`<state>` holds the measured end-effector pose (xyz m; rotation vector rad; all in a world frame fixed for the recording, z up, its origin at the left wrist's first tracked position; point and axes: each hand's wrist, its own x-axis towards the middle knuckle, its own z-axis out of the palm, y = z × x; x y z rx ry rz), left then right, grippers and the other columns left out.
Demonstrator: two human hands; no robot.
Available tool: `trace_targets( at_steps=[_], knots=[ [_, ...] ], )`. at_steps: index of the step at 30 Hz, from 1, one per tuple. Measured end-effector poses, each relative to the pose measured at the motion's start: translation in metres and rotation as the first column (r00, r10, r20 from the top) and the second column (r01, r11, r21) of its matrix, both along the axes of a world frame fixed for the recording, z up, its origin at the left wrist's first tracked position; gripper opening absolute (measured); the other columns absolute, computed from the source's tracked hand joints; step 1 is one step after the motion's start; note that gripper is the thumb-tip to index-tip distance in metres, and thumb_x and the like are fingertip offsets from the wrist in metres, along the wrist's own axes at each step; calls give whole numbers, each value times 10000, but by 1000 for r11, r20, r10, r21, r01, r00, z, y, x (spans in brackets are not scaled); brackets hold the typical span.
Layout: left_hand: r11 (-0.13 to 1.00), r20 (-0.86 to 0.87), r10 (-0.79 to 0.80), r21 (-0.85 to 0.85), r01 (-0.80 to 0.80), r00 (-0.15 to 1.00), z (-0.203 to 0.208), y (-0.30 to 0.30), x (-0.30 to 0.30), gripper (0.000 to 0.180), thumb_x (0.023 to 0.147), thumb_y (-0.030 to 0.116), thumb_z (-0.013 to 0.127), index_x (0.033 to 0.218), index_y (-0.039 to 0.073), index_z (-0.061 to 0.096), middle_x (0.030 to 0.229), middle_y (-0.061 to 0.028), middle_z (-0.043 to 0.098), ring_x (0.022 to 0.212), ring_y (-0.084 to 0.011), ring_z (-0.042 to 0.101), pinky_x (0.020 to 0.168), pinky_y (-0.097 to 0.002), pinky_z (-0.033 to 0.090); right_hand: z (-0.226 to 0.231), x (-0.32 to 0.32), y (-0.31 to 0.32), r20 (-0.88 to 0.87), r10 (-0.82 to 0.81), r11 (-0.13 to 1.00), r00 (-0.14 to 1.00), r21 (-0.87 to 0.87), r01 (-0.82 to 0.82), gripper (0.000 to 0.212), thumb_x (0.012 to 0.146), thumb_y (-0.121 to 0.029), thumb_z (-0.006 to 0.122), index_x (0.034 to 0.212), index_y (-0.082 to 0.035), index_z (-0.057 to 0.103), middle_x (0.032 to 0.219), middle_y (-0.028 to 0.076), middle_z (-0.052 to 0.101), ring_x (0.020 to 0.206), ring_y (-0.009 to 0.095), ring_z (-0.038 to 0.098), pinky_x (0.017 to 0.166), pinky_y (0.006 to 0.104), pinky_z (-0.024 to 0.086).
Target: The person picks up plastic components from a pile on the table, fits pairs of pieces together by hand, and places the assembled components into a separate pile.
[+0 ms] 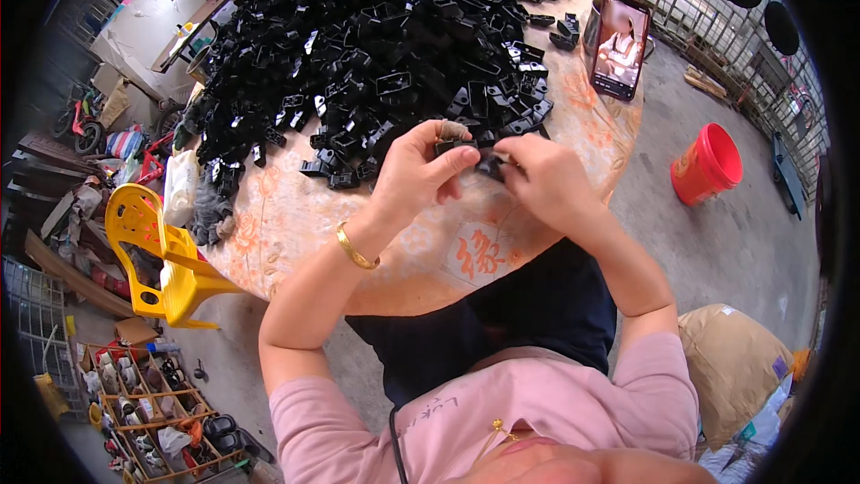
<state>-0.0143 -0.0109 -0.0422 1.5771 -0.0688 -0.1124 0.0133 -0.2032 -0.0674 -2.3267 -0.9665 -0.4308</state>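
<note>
My left hand (414,170) is raised just above the near side of the round table, its thumb and fingers closed on a small black plastic part (455,145). A beige wrap covers one of its fingertips, and a gold bangle circles the wrist. Close beside it, my right hand (548,175) has its fingers bent together at a small dark piece (490,166). Whether that piece is joined to the part in my left hand, I cannot tell. Right behind both hands rises a big heap of similar black plastic parts (376,45).
A patterned cloth covers the table (403,255). At its right edge a phone (620,45) stands upright, playing a video. A red bucket (706,166) is on the floor to the right, a yellow chair (166,255) at the left. Lower left is a shoe rack (157,403); lower right, a brown sack (730,363).
</note>
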Motion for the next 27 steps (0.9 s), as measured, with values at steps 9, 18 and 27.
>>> trace_targets(
  at_steps=[9,18,27],
  knots=[
    [980,18,-53,192,48,998,2,0,0,216,820,49,619,1006,-12,527,728,-15,560,589,-67,552,501,-191,445,-3,2,-4,22,191,978,981,81,-192,169,761,-144,622,873,-18,625,853,120,606,822,292,559,730,356,461],
    [943,62,-129,316,104,990,0,2,-2,247,817,-8,589,1061,-24,554,772,-23,585,661,-58,557,583,-194,472,0,-6,-27,-54,305,951,951,73,-301,312,695,-24,653,1004,-11,609,923,134,598,875,310,549,775,352,455],
    [912,147,-188,393,118,971,-4,-9,-10,278,803,-34,589,1080,-34,560,834,-52,634,767,-85,610,677,-219,512,-1,-4,-7,-10,230,895,973,394,-208,321,707,6,655,1026,-7,618,936,141,617,827,291,586,682,338,477]
  ],
)
